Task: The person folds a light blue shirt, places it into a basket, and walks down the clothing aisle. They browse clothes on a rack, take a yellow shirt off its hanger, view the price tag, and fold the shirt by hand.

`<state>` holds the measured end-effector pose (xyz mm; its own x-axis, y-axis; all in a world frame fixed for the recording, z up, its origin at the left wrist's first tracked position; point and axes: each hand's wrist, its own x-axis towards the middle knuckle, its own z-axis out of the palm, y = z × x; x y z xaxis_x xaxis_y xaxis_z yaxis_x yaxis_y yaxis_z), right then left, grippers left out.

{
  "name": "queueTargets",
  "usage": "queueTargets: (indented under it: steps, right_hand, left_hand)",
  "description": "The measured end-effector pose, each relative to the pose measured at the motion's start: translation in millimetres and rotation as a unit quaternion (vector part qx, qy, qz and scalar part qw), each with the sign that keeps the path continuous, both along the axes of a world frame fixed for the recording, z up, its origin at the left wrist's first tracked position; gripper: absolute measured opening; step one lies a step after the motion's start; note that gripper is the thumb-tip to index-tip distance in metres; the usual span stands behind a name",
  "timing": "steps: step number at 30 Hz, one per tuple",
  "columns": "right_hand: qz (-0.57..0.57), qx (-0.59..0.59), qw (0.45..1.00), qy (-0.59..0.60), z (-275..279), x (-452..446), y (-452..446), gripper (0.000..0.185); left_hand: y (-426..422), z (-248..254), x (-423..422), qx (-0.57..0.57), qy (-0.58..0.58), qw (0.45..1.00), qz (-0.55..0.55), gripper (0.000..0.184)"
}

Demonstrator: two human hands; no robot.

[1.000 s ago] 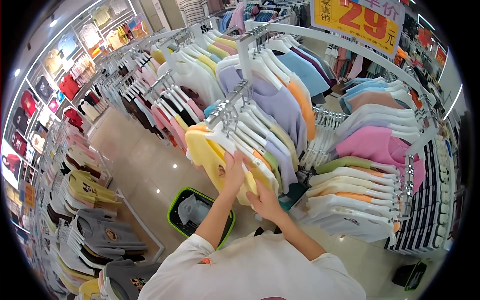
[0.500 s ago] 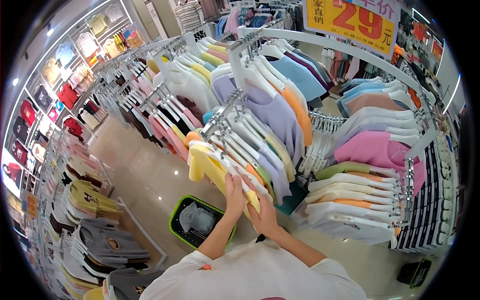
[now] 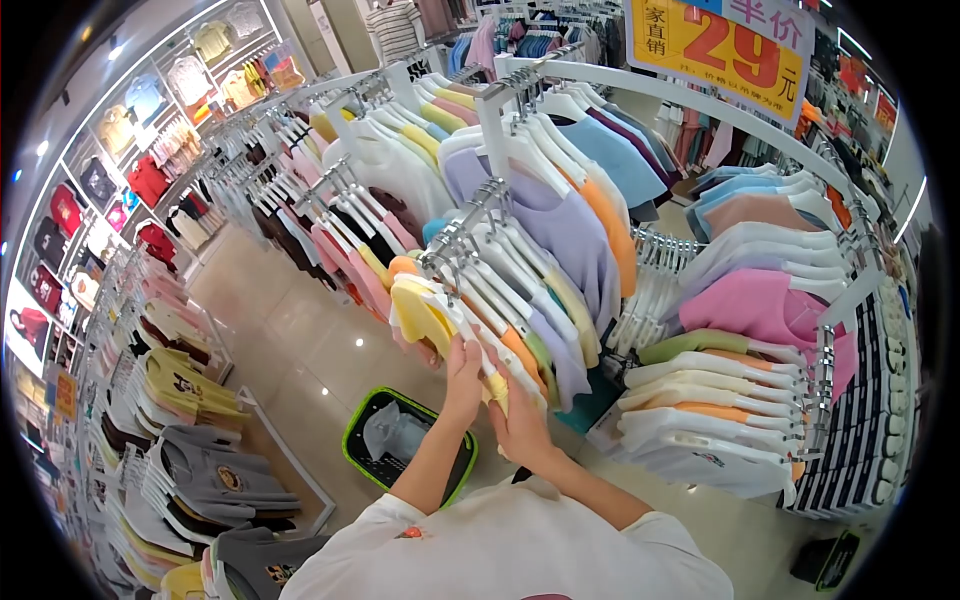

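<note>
A yellow garment [image 3: 422,318] hangs on a white hanger at the near end of the central rack arm [image 3: 462,232]. My left hand [image 3: 466,378] is closed on the garment's edge, below the hanger. Close beside it, my right hand [image 3: 522,425] has its fingers wrapped around a yellow part of the same garment, near the sleeve. White, orange, green and lilac garments [image 3: 555,345] hang just behind on the same arm.
A black basket with a green rim [image 3: 352,462] holding a clear plastic bag stands on the floor [image 3: 290,330]. Racks of clothes flank both sides, with a pink shirt [image 3: 735,305] at right. A price sign [image 3: 715,55] hangs above.
The yellow garment, spread wide with its print showing before, is now gathered and narrower. My right hand has come closer to my left hand, and its fingers have closed around the fabric.
</note>
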<state>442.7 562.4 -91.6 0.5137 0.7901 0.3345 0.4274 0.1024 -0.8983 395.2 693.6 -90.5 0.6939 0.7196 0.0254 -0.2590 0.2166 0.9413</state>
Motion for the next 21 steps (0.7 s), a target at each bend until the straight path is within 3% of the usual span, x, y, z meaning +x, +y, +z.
queueTargets:
  steps: [7, 10, 21]
  right_hand:
    - [-0.036, -0.104, 0.994, -0.005, 0.4, 2.4, 7.0, 0.055]
    - [-0.050, -0.040, 0.997, -0.045, -5.6, -1.2, 12.2, 0.054]
    - [-0.072, -0.098, 0.983, -0.137, -2.8, 2.7, 4.5, 0.053]
  left_hand:
    - [14.8, 7.2, 17.4, -0.089, -0.027, 0.996, 0.003, 0.038]
    - [20.6, 11.2, 16.4, -0.090, -0.005, 0.996, -0.015, 0.037]
    - [16.1, -14.5, 12.7, -0.093, -0.159, 0.983, 0.002, 0.041]
